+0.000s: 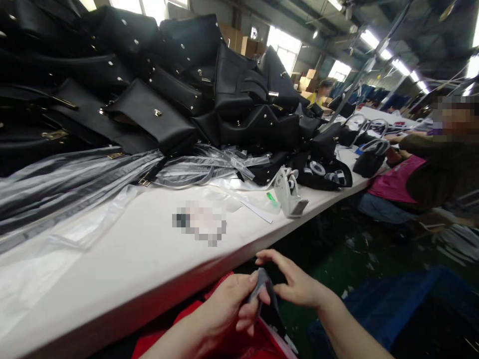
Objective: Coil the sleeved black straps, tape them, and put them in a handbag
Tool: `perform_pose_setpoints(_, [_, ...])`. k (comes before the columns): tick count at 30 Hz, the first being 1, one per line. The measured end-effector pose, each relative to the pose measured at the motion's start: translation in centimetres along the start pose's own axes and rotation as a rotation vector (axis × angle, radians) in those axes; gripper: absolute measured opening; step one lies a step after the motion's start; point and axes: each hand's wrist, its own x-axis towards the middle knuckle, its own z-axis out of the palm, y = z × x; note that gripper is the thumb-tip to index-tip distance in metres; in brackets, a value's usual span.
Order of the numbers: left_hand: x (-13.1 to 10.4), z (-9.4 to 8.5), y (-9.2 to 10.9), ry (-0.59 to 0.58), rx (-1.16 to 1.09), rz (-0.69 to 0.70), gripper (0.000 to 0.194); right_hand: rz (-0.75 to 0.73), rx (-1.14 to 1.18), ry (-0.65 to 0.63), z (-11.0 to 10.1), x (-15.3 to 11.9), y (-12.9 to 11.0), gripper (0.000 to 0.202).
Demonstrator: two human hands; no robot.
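Note:
In the head view, my left hand is closed around a dark grey, strap-like piece with a plastic sheen, which sticks up between thumb and fingers. Below the hand its lower part runs down dark and is hard to make out. Just to the right, my right hand has its fingers curved and apart, with nothing visible in them. Both hands are in front of the table's edge, above red cloth. On the white table lie several dark straps in clear plastic.
Black handbags with gold-coloured fittings are heaped along the table's back. A tape dispenser stands near the front edge, beside an open black bag. At right sits a co-worker; a blue container is on the floor.

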Motion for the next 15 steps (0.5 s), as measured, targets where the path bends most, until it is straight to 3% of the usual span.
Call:
perform_pose_setpoints(1, [0.0, 0.3, 0.5, 0.072, -0.046, 0.083, 0.053, 0.007, 0.005, -0.059, 1.5, -0.2, -0.5, 0.043])
perform_pose_setpoints(3, [0.0, 0.2, 1.3, 0.354, 0.023, 0.324, 0.048, 0.092, 0.082, -0.206, 4.7, -0.6, -1.2, 0.025])
perform_pose_setpoints(5, [0.0, -1.1, 1.3, 0.649, 0.313, 0.573, 0.045, 0.166, 0.192, -0.377, 7.2, -1.4, -1.5, 0.029])
perform_pose_setpoints(7, [-0.1, -3.2, 0.1, 0.772, 0.748, 0.776, 0.046, 0.186, 0.262, -0.475, 7.7, -2.3, -1.6, 0.034])
perform_pose_setpoints(9, [-0.6, -5.0, -1.7, 0.696, 1.151, 0.888, 0.05, 0.187, 0.324, -0.459, 6.0, -2.8, -1.7, 0.048])
perform_pose_setpoints(11, [-1.3, -5.6, -3.3, 0.569, 1.34, 0.837, 0.051, 0.21, 0.385, -0.389, 2.8, -2.5, -2.0, 0.064])
perform_pose_setpoints(13, [-2.1, -4.9, -3.8, 0.459, 1.273, 0.619, 0.051, 0.214, 0.261, -0.177, -0.5, -1.7, -2.6, 0.059])
perform_pose_setpoints(15, [-2.8, -3.4, -3.1, 0.382, 1.016, 0.408, 0.052, 0.137, -0.03, 0.054, -2.2, -0.9, -3.5, 0.036])
